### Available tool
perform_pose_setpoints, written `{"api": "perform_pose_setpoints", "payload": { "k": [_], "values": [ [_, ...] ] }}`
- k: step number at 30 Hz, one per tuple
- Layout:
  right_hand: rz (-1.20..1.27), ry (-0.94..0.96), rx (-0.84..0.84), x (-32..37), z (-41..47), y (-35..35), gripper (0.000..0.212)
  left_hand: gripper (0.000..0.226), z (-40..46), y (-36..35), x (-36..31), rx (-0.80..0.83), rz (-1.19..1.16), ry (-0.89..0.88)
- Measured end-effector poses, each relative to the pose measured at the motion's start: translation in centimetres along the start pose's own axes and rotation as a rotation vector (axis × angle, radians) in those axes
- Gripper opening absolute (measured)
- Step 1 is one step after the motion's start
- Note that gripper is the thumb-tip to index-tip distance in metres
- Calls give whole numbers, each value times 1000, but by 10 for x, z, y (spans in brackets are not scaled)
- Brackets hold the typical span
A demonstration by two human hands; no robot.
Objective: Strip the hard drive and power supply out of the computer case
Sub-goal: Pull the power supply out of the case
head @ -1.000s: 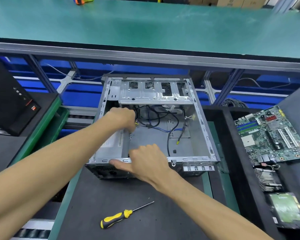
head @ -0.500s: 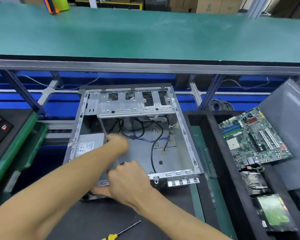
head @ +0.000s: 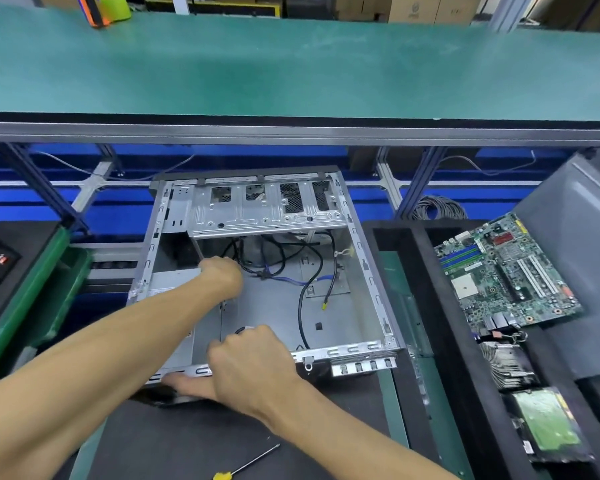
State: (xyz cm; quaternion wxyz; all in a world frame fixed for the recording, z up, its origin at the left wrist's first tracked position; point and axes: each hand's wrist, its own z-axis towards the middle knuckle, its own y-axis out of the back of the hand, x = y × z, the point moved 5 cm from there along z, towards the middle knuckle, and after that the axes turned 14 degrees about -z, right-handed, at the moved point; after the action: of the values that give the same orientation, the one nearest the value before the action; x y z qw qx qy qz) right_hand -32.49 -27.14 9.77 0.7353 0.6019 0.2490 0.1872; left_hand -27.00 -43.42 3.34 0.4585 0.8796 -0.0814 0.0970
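1. Head view looks down on the open case (head: pixel 357 271), lying on its side on a dark mat on the counter (head: pixel 194 441).
2. Power supply (head: pixel 168 284) sits in the case's left part, mostly hidden by the left forearm.
3. Left hand (head: pixel 222 275) reaches into the case at the supply's far right corner; its fingers curl down over that edge, though I cannot tell how firmly they grip.
4. Right hand (head: pixel 253 365) is at the case's near rim, thumb stretched left along the rim's outside, fingers curled over it and inside.
5. Loose black cables (head: pixel 302 306) and a blue one trail across the case floor, right of the left hand.
6. Right of the case, a tray holds a motherboard (head: pixel 506 271), and nearer, a hard drive (head: pixel 548 424) with its green board up.
7. Screwdriver (head: pixel 246 462) lies on the mat nearer than the case.
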Motion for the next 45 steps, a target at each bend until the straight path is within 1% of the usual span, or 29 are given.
{"api": "perform_pose_setpoints", "payload": {
  "k": [3, 6, 9, 11, 13, 14, 15, 16, 18, 20, 22, 24, 26, 27, 29, 31, 34, 37, 43, 45],
  "values": [
    [-71, -1, 9, 0, 0, 0, 72, 48, 0, 0, 2, -14, 4, 3],
    [-148, -107, 66, -5, 2, 5, 80, 45, -4, 3, 0, -49, 95, -46],
    [-134, -152, 53, -5, 2, 6, 84, 32, -21, 7, -6, -100, 237, -214],
    [-114, -182, 43, -6, 3, 9, 88, 26, -39, 16, -1, -225, 239, -317],
    [-81, -228, 48, -8, 3, 10, 91, 27, -60, 25, 15, -442, 131, -350],
    [-63, -239, 46, -8, 4, 11, 91, 31, -69, 26, 28, -545, 25, -324],
    [-41, -232, 45, -7, 3, 10, 89, 36, -76, 23, 41, -612, -92, -280],
    [-15, -206, 55, -4, 3, 8, 86, 39, -82, 14, 51, -640, -197, -241],
    [21, -113, 75, 0, 4, -1, 81, 40, -92, -9, 55, -680, -329, -234],
    [41, -32, 121, 0, 5, -6, 80, 32, -101, -24, 50, -754, -451, -273],
    [23, 26, 150, -2, 4, -5, 80, 20, -98, -22, 52, -816, -536, -273],
    [8, 47, 153, -3, 4, -3, 78, 17, -89, -8, 55, -798, -594, -295],
    [-5, 53, 150, -3, 4, -2, 76, 21, -81, -2, 52, -734, -604, -359],
    [-9, 53, 147, -2, 5, -1, 76, 22, -82, -2, 53, -734, -602, -378],
    [-17, 46, 154, -1, 4, -1, 75, 19, -90, -9, 56, -810, -616, -395],
    [-9, 35, 160, 0, 4, -2, 76, 17, -94, -12, 58, -823, -640, -419],
    [7, 26, 182, 1, 4, -1, 75, 19, -89, -1, 57, -751, -632, -409],
    [4, 18, 184, 0, 3, -2, 74, 18, -90, -3, 55, -775, -644, -420],
    [-1, 9, 172, -1, -3, -2, 74, 16, -86, -3, 47, -797, -637, -317],
    [-9, 10, 163, 1, -5, -2, 74, 15, -87, -15, 50, -814, -623, -312]
  ]
}}
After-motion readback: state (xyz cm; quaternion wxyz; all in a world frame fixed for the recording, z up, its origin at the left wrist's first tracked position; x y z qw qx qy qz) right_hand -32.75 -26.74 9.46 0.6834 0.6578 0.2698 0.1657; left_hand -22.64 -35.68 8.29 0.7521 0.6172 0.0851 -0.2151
